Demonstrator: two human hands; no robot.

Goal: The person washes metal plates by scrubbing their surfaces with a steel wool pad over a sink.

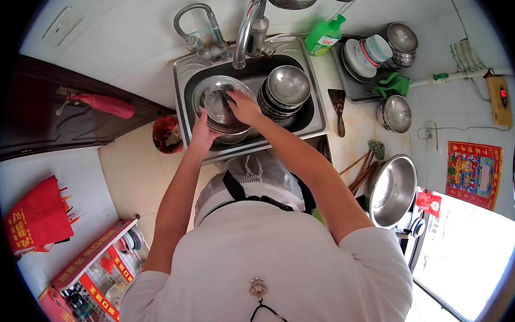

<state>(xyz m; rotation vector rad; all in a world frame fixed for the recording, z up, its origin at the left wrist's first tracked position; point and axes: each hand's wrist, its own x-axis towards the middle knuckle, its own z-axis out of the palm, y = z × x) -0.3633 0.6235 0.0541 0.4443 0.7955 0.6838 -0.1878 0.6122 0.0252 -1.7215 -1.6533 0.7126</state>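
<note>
A wide, shiny metal bowl [208,86] is held tilted over the left part of the sink [320,113]. My left hand [203,134] grips its near rim, thumb on the inner side. My right hand [244,108] reaches inside the bowl with bent fingers. Something dark shows at those fingertips, too small to name. Beneath the held bowl, part of another metal bowl [233,138] shows. To the right, a stack of metal bowls [288,85] stands in the sink. The faucet [248,33] hangs over the basin's back edge.
Right of the sink are a green soap bottle [323,37], a dark tray [351,79] of dishes, a spatula [339,111], a metal bowl [396,113] and a large basin [394,188]. A red bin [166,134] stands on the floor at left.
</note>
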